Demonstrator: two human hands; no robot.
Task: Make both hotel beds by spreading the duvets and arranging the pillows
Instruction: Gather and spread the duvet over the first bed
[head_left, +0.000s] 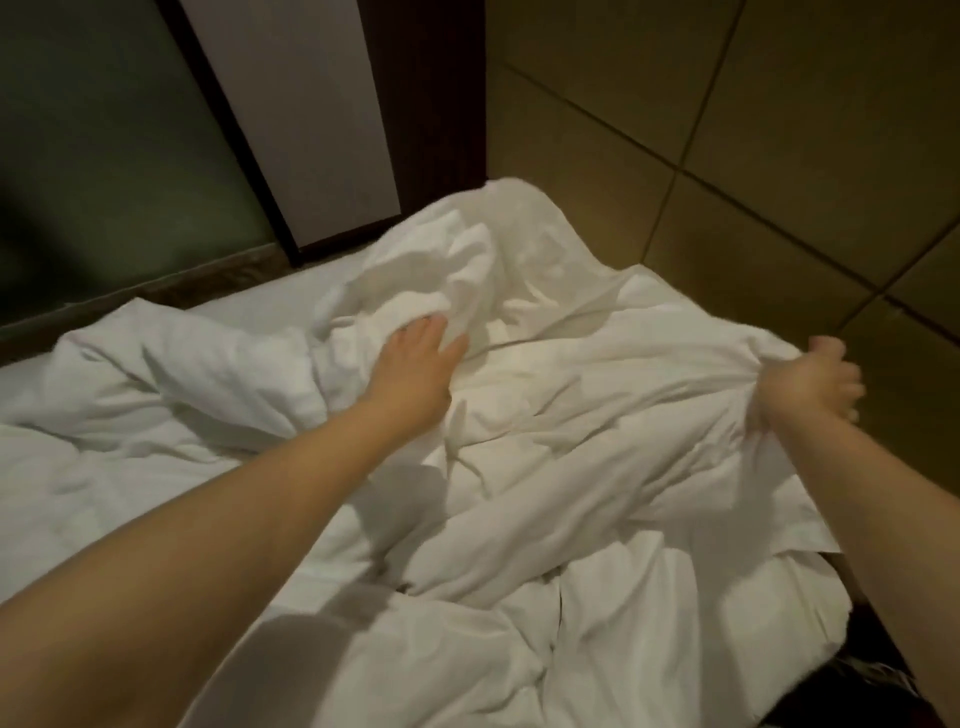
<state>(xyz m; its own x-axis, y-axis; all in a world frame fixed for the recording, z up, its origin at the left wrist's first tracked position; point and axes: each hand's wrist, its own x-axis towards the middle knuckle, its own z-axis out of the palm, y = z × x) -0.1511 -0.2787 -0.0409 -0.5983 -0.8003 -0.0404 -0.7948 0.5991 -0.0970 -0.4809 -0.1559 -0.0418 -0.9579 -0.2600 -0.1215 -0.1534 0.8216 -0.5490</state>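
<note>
the white duvet (545, 426) lies crumpled in a heap on the bed, at the corner near the padded wall (753, 156), and it is not yet spread. the right hand (813, 379) is closed around a bunch of the duvet at its edge, with the fingers curled tight. the cloth makes stretched lines from this fist toward the middle, so i judge the hand grips there to pull the edge out to the side of the bed. this hand is a little blurred. the left hand (423, 358) lies on the heap with fingers almost straight, and the fingertips go partly under a high fold. as far as i can see it presses the cloth and does not grip it. probably it holds the heap down, or searches for another edge, while the right one pulls. beyond the heap a strip of the bare sheet (270, 296) shows, so the duvet covers only a part of the mattress. no pillow is in view. the task looks to be at an early step: this duvet must first be opened flat
</note>
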